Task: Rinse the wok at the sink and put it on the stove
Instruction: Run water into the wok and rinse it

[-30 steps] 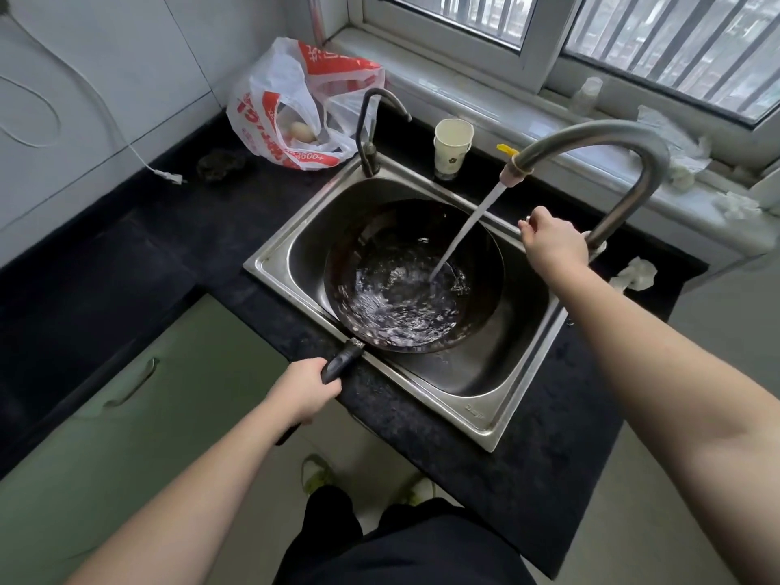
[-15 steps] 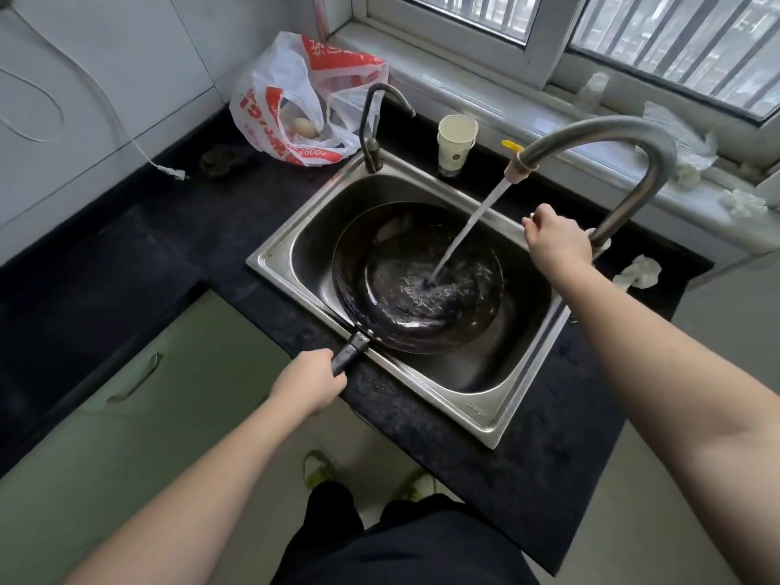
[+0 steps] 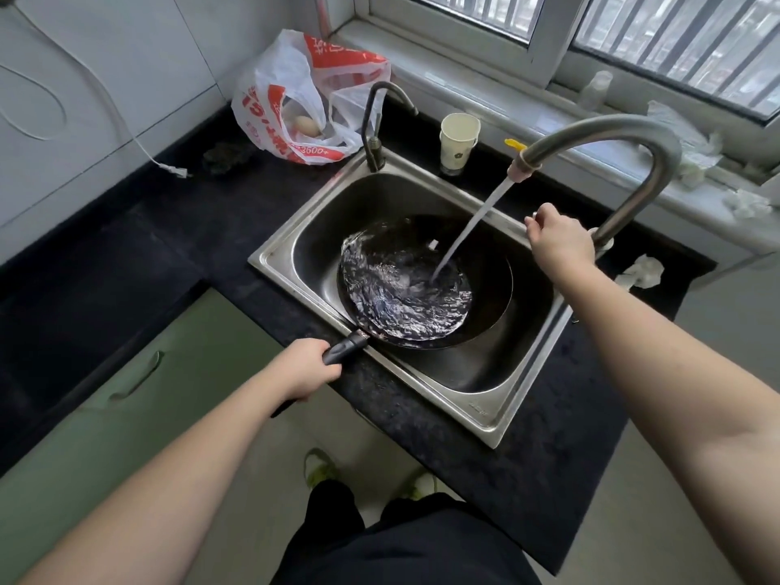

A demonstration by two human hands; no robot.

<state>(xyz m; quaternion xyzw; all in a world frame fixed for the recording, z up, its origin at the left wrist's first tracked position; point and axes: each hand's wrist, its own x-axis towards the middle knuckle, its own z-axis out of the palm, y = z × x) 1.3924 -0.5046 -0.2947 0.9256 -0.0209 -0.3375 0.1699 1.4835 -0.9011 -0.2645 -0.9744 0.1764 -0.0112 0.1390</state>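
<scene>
A dark wok (image 3: 489,289) lies in the steel sink (image 3: 477,411), tilted toward its left side, with water sloshing in it. My left hand (image 3: 301,367) grips the wok's black handle (image 3: 344,348) at the sink's front rim. A tall curved faucet (image 3: 633,137) pours a slanted stream into the wok. My right hand (image 3: 559,240) is closed around the faucet's lever at its base, and the lever is mostly hidden under my fingers. No stove is in view.
A small dark tap (image 3: 375,120) and a paper cup (image 3: 458,139) stand behind the sink. A red-and-white plastic bag (image 3: 295,95) with an egg lies at the back left. A white cable plug (image 3: 175,171) rests on the black counter (image 3: 169,242). Crumpled tissue (image 3: 639,274) sits right of the faucet.
The wok has tipped and swirled under my left hand, so the water now pools on its left side. My right hand has stayed at the faucet base and the stream keeps running.
</scene>
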